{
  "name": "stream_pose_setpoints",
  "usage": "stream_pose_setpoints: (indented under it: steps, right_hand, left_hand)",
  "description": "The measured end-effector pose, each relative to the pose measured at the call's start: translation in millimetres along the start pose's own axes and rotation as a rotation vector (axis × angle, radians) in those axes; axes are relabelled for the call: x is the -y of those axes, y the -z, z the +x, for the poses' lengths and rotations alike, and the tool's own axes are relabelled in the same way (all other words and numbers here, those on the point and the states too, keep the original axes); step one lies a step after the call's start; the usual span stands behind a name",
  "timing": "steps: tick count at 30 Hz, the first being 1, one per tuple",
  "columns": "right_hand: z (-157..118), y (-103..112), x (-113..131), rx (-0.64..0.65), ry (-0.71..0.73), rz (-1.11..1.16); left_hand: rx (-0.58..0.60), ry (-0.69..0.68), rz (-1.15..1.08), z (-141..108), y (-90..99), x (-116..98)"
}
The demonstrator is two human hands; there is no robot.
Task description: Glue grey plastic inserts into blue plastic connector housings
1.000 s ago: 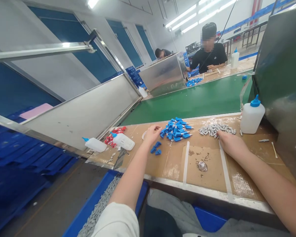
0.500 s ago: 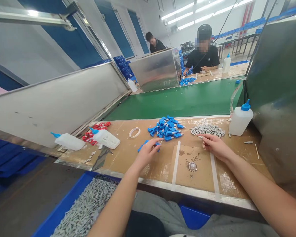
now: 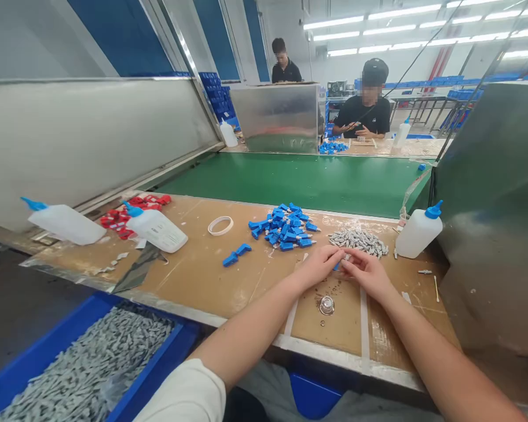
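My left hand (image 3: 319,267) and my right hand (image 3: 366,271) meet over the cardboard-covered bench, fingertips pinched together. A small blue plastic piece (image 3: 336,266) shows between them, mostly covered by the fingers of my left hand. My right fingers pinch a small grey plastic piece (image 3: 347,257) against it, largely hidden. Just behind the hands lies a heap of grey plastic pieces (image 3: 359,240). A pile of blue plastic pieces (image 3: 286,225) sits to its left, with two loose blue pieces (image 3: 236,255) apart from it. Nearer me is a small round metal dish (image 3: 326,305) among wet drops.
White squeeze bottles (image 3: 419,234) stand right and lie left (image 3: 158,230), near red pieces (image 3: 152,202) and a tape ring (image 3: 220,225). A green conveyor belt (image 3: 299,179) crosses behind. A blue bin (image 3: 182,340) of grey pieces sits below left. Metal panels flank both sides. Co-workers sit beyond.
My left hand has moved right from the loose blue pieces, carrying one, and now meets my right hand, which held a grey piece. The camera view has turned and levelled.
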State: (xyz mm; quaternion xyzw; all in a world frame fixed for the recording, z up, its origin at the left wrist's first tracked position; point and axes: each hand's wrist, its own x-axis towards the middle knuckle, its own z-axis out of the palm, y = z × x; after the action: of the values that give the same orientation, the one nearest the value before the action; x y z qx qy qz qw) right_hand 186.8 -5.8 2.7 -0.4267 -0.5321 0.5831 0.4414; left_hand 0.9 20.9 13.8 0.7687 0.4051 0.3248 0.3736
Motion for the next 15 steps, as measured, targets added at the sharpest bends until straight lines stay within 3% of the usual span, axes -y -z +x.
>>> stream_pose_setpoints:
  steps: [7, 15]
  right_hand:
    - [1.0, 6.7, 3.9, -0.009, -0.086, 0.088]
    - [-5.6, 7.0, 5.7, 0.091, -0.107, 0.100]
  left_hand:
    - [-0.233, 0.057, -0.228, 5.5, 12.6, 16.4]
    - [-0.290, 0.148, -0.375, 7.9, 12.2, 23.0]
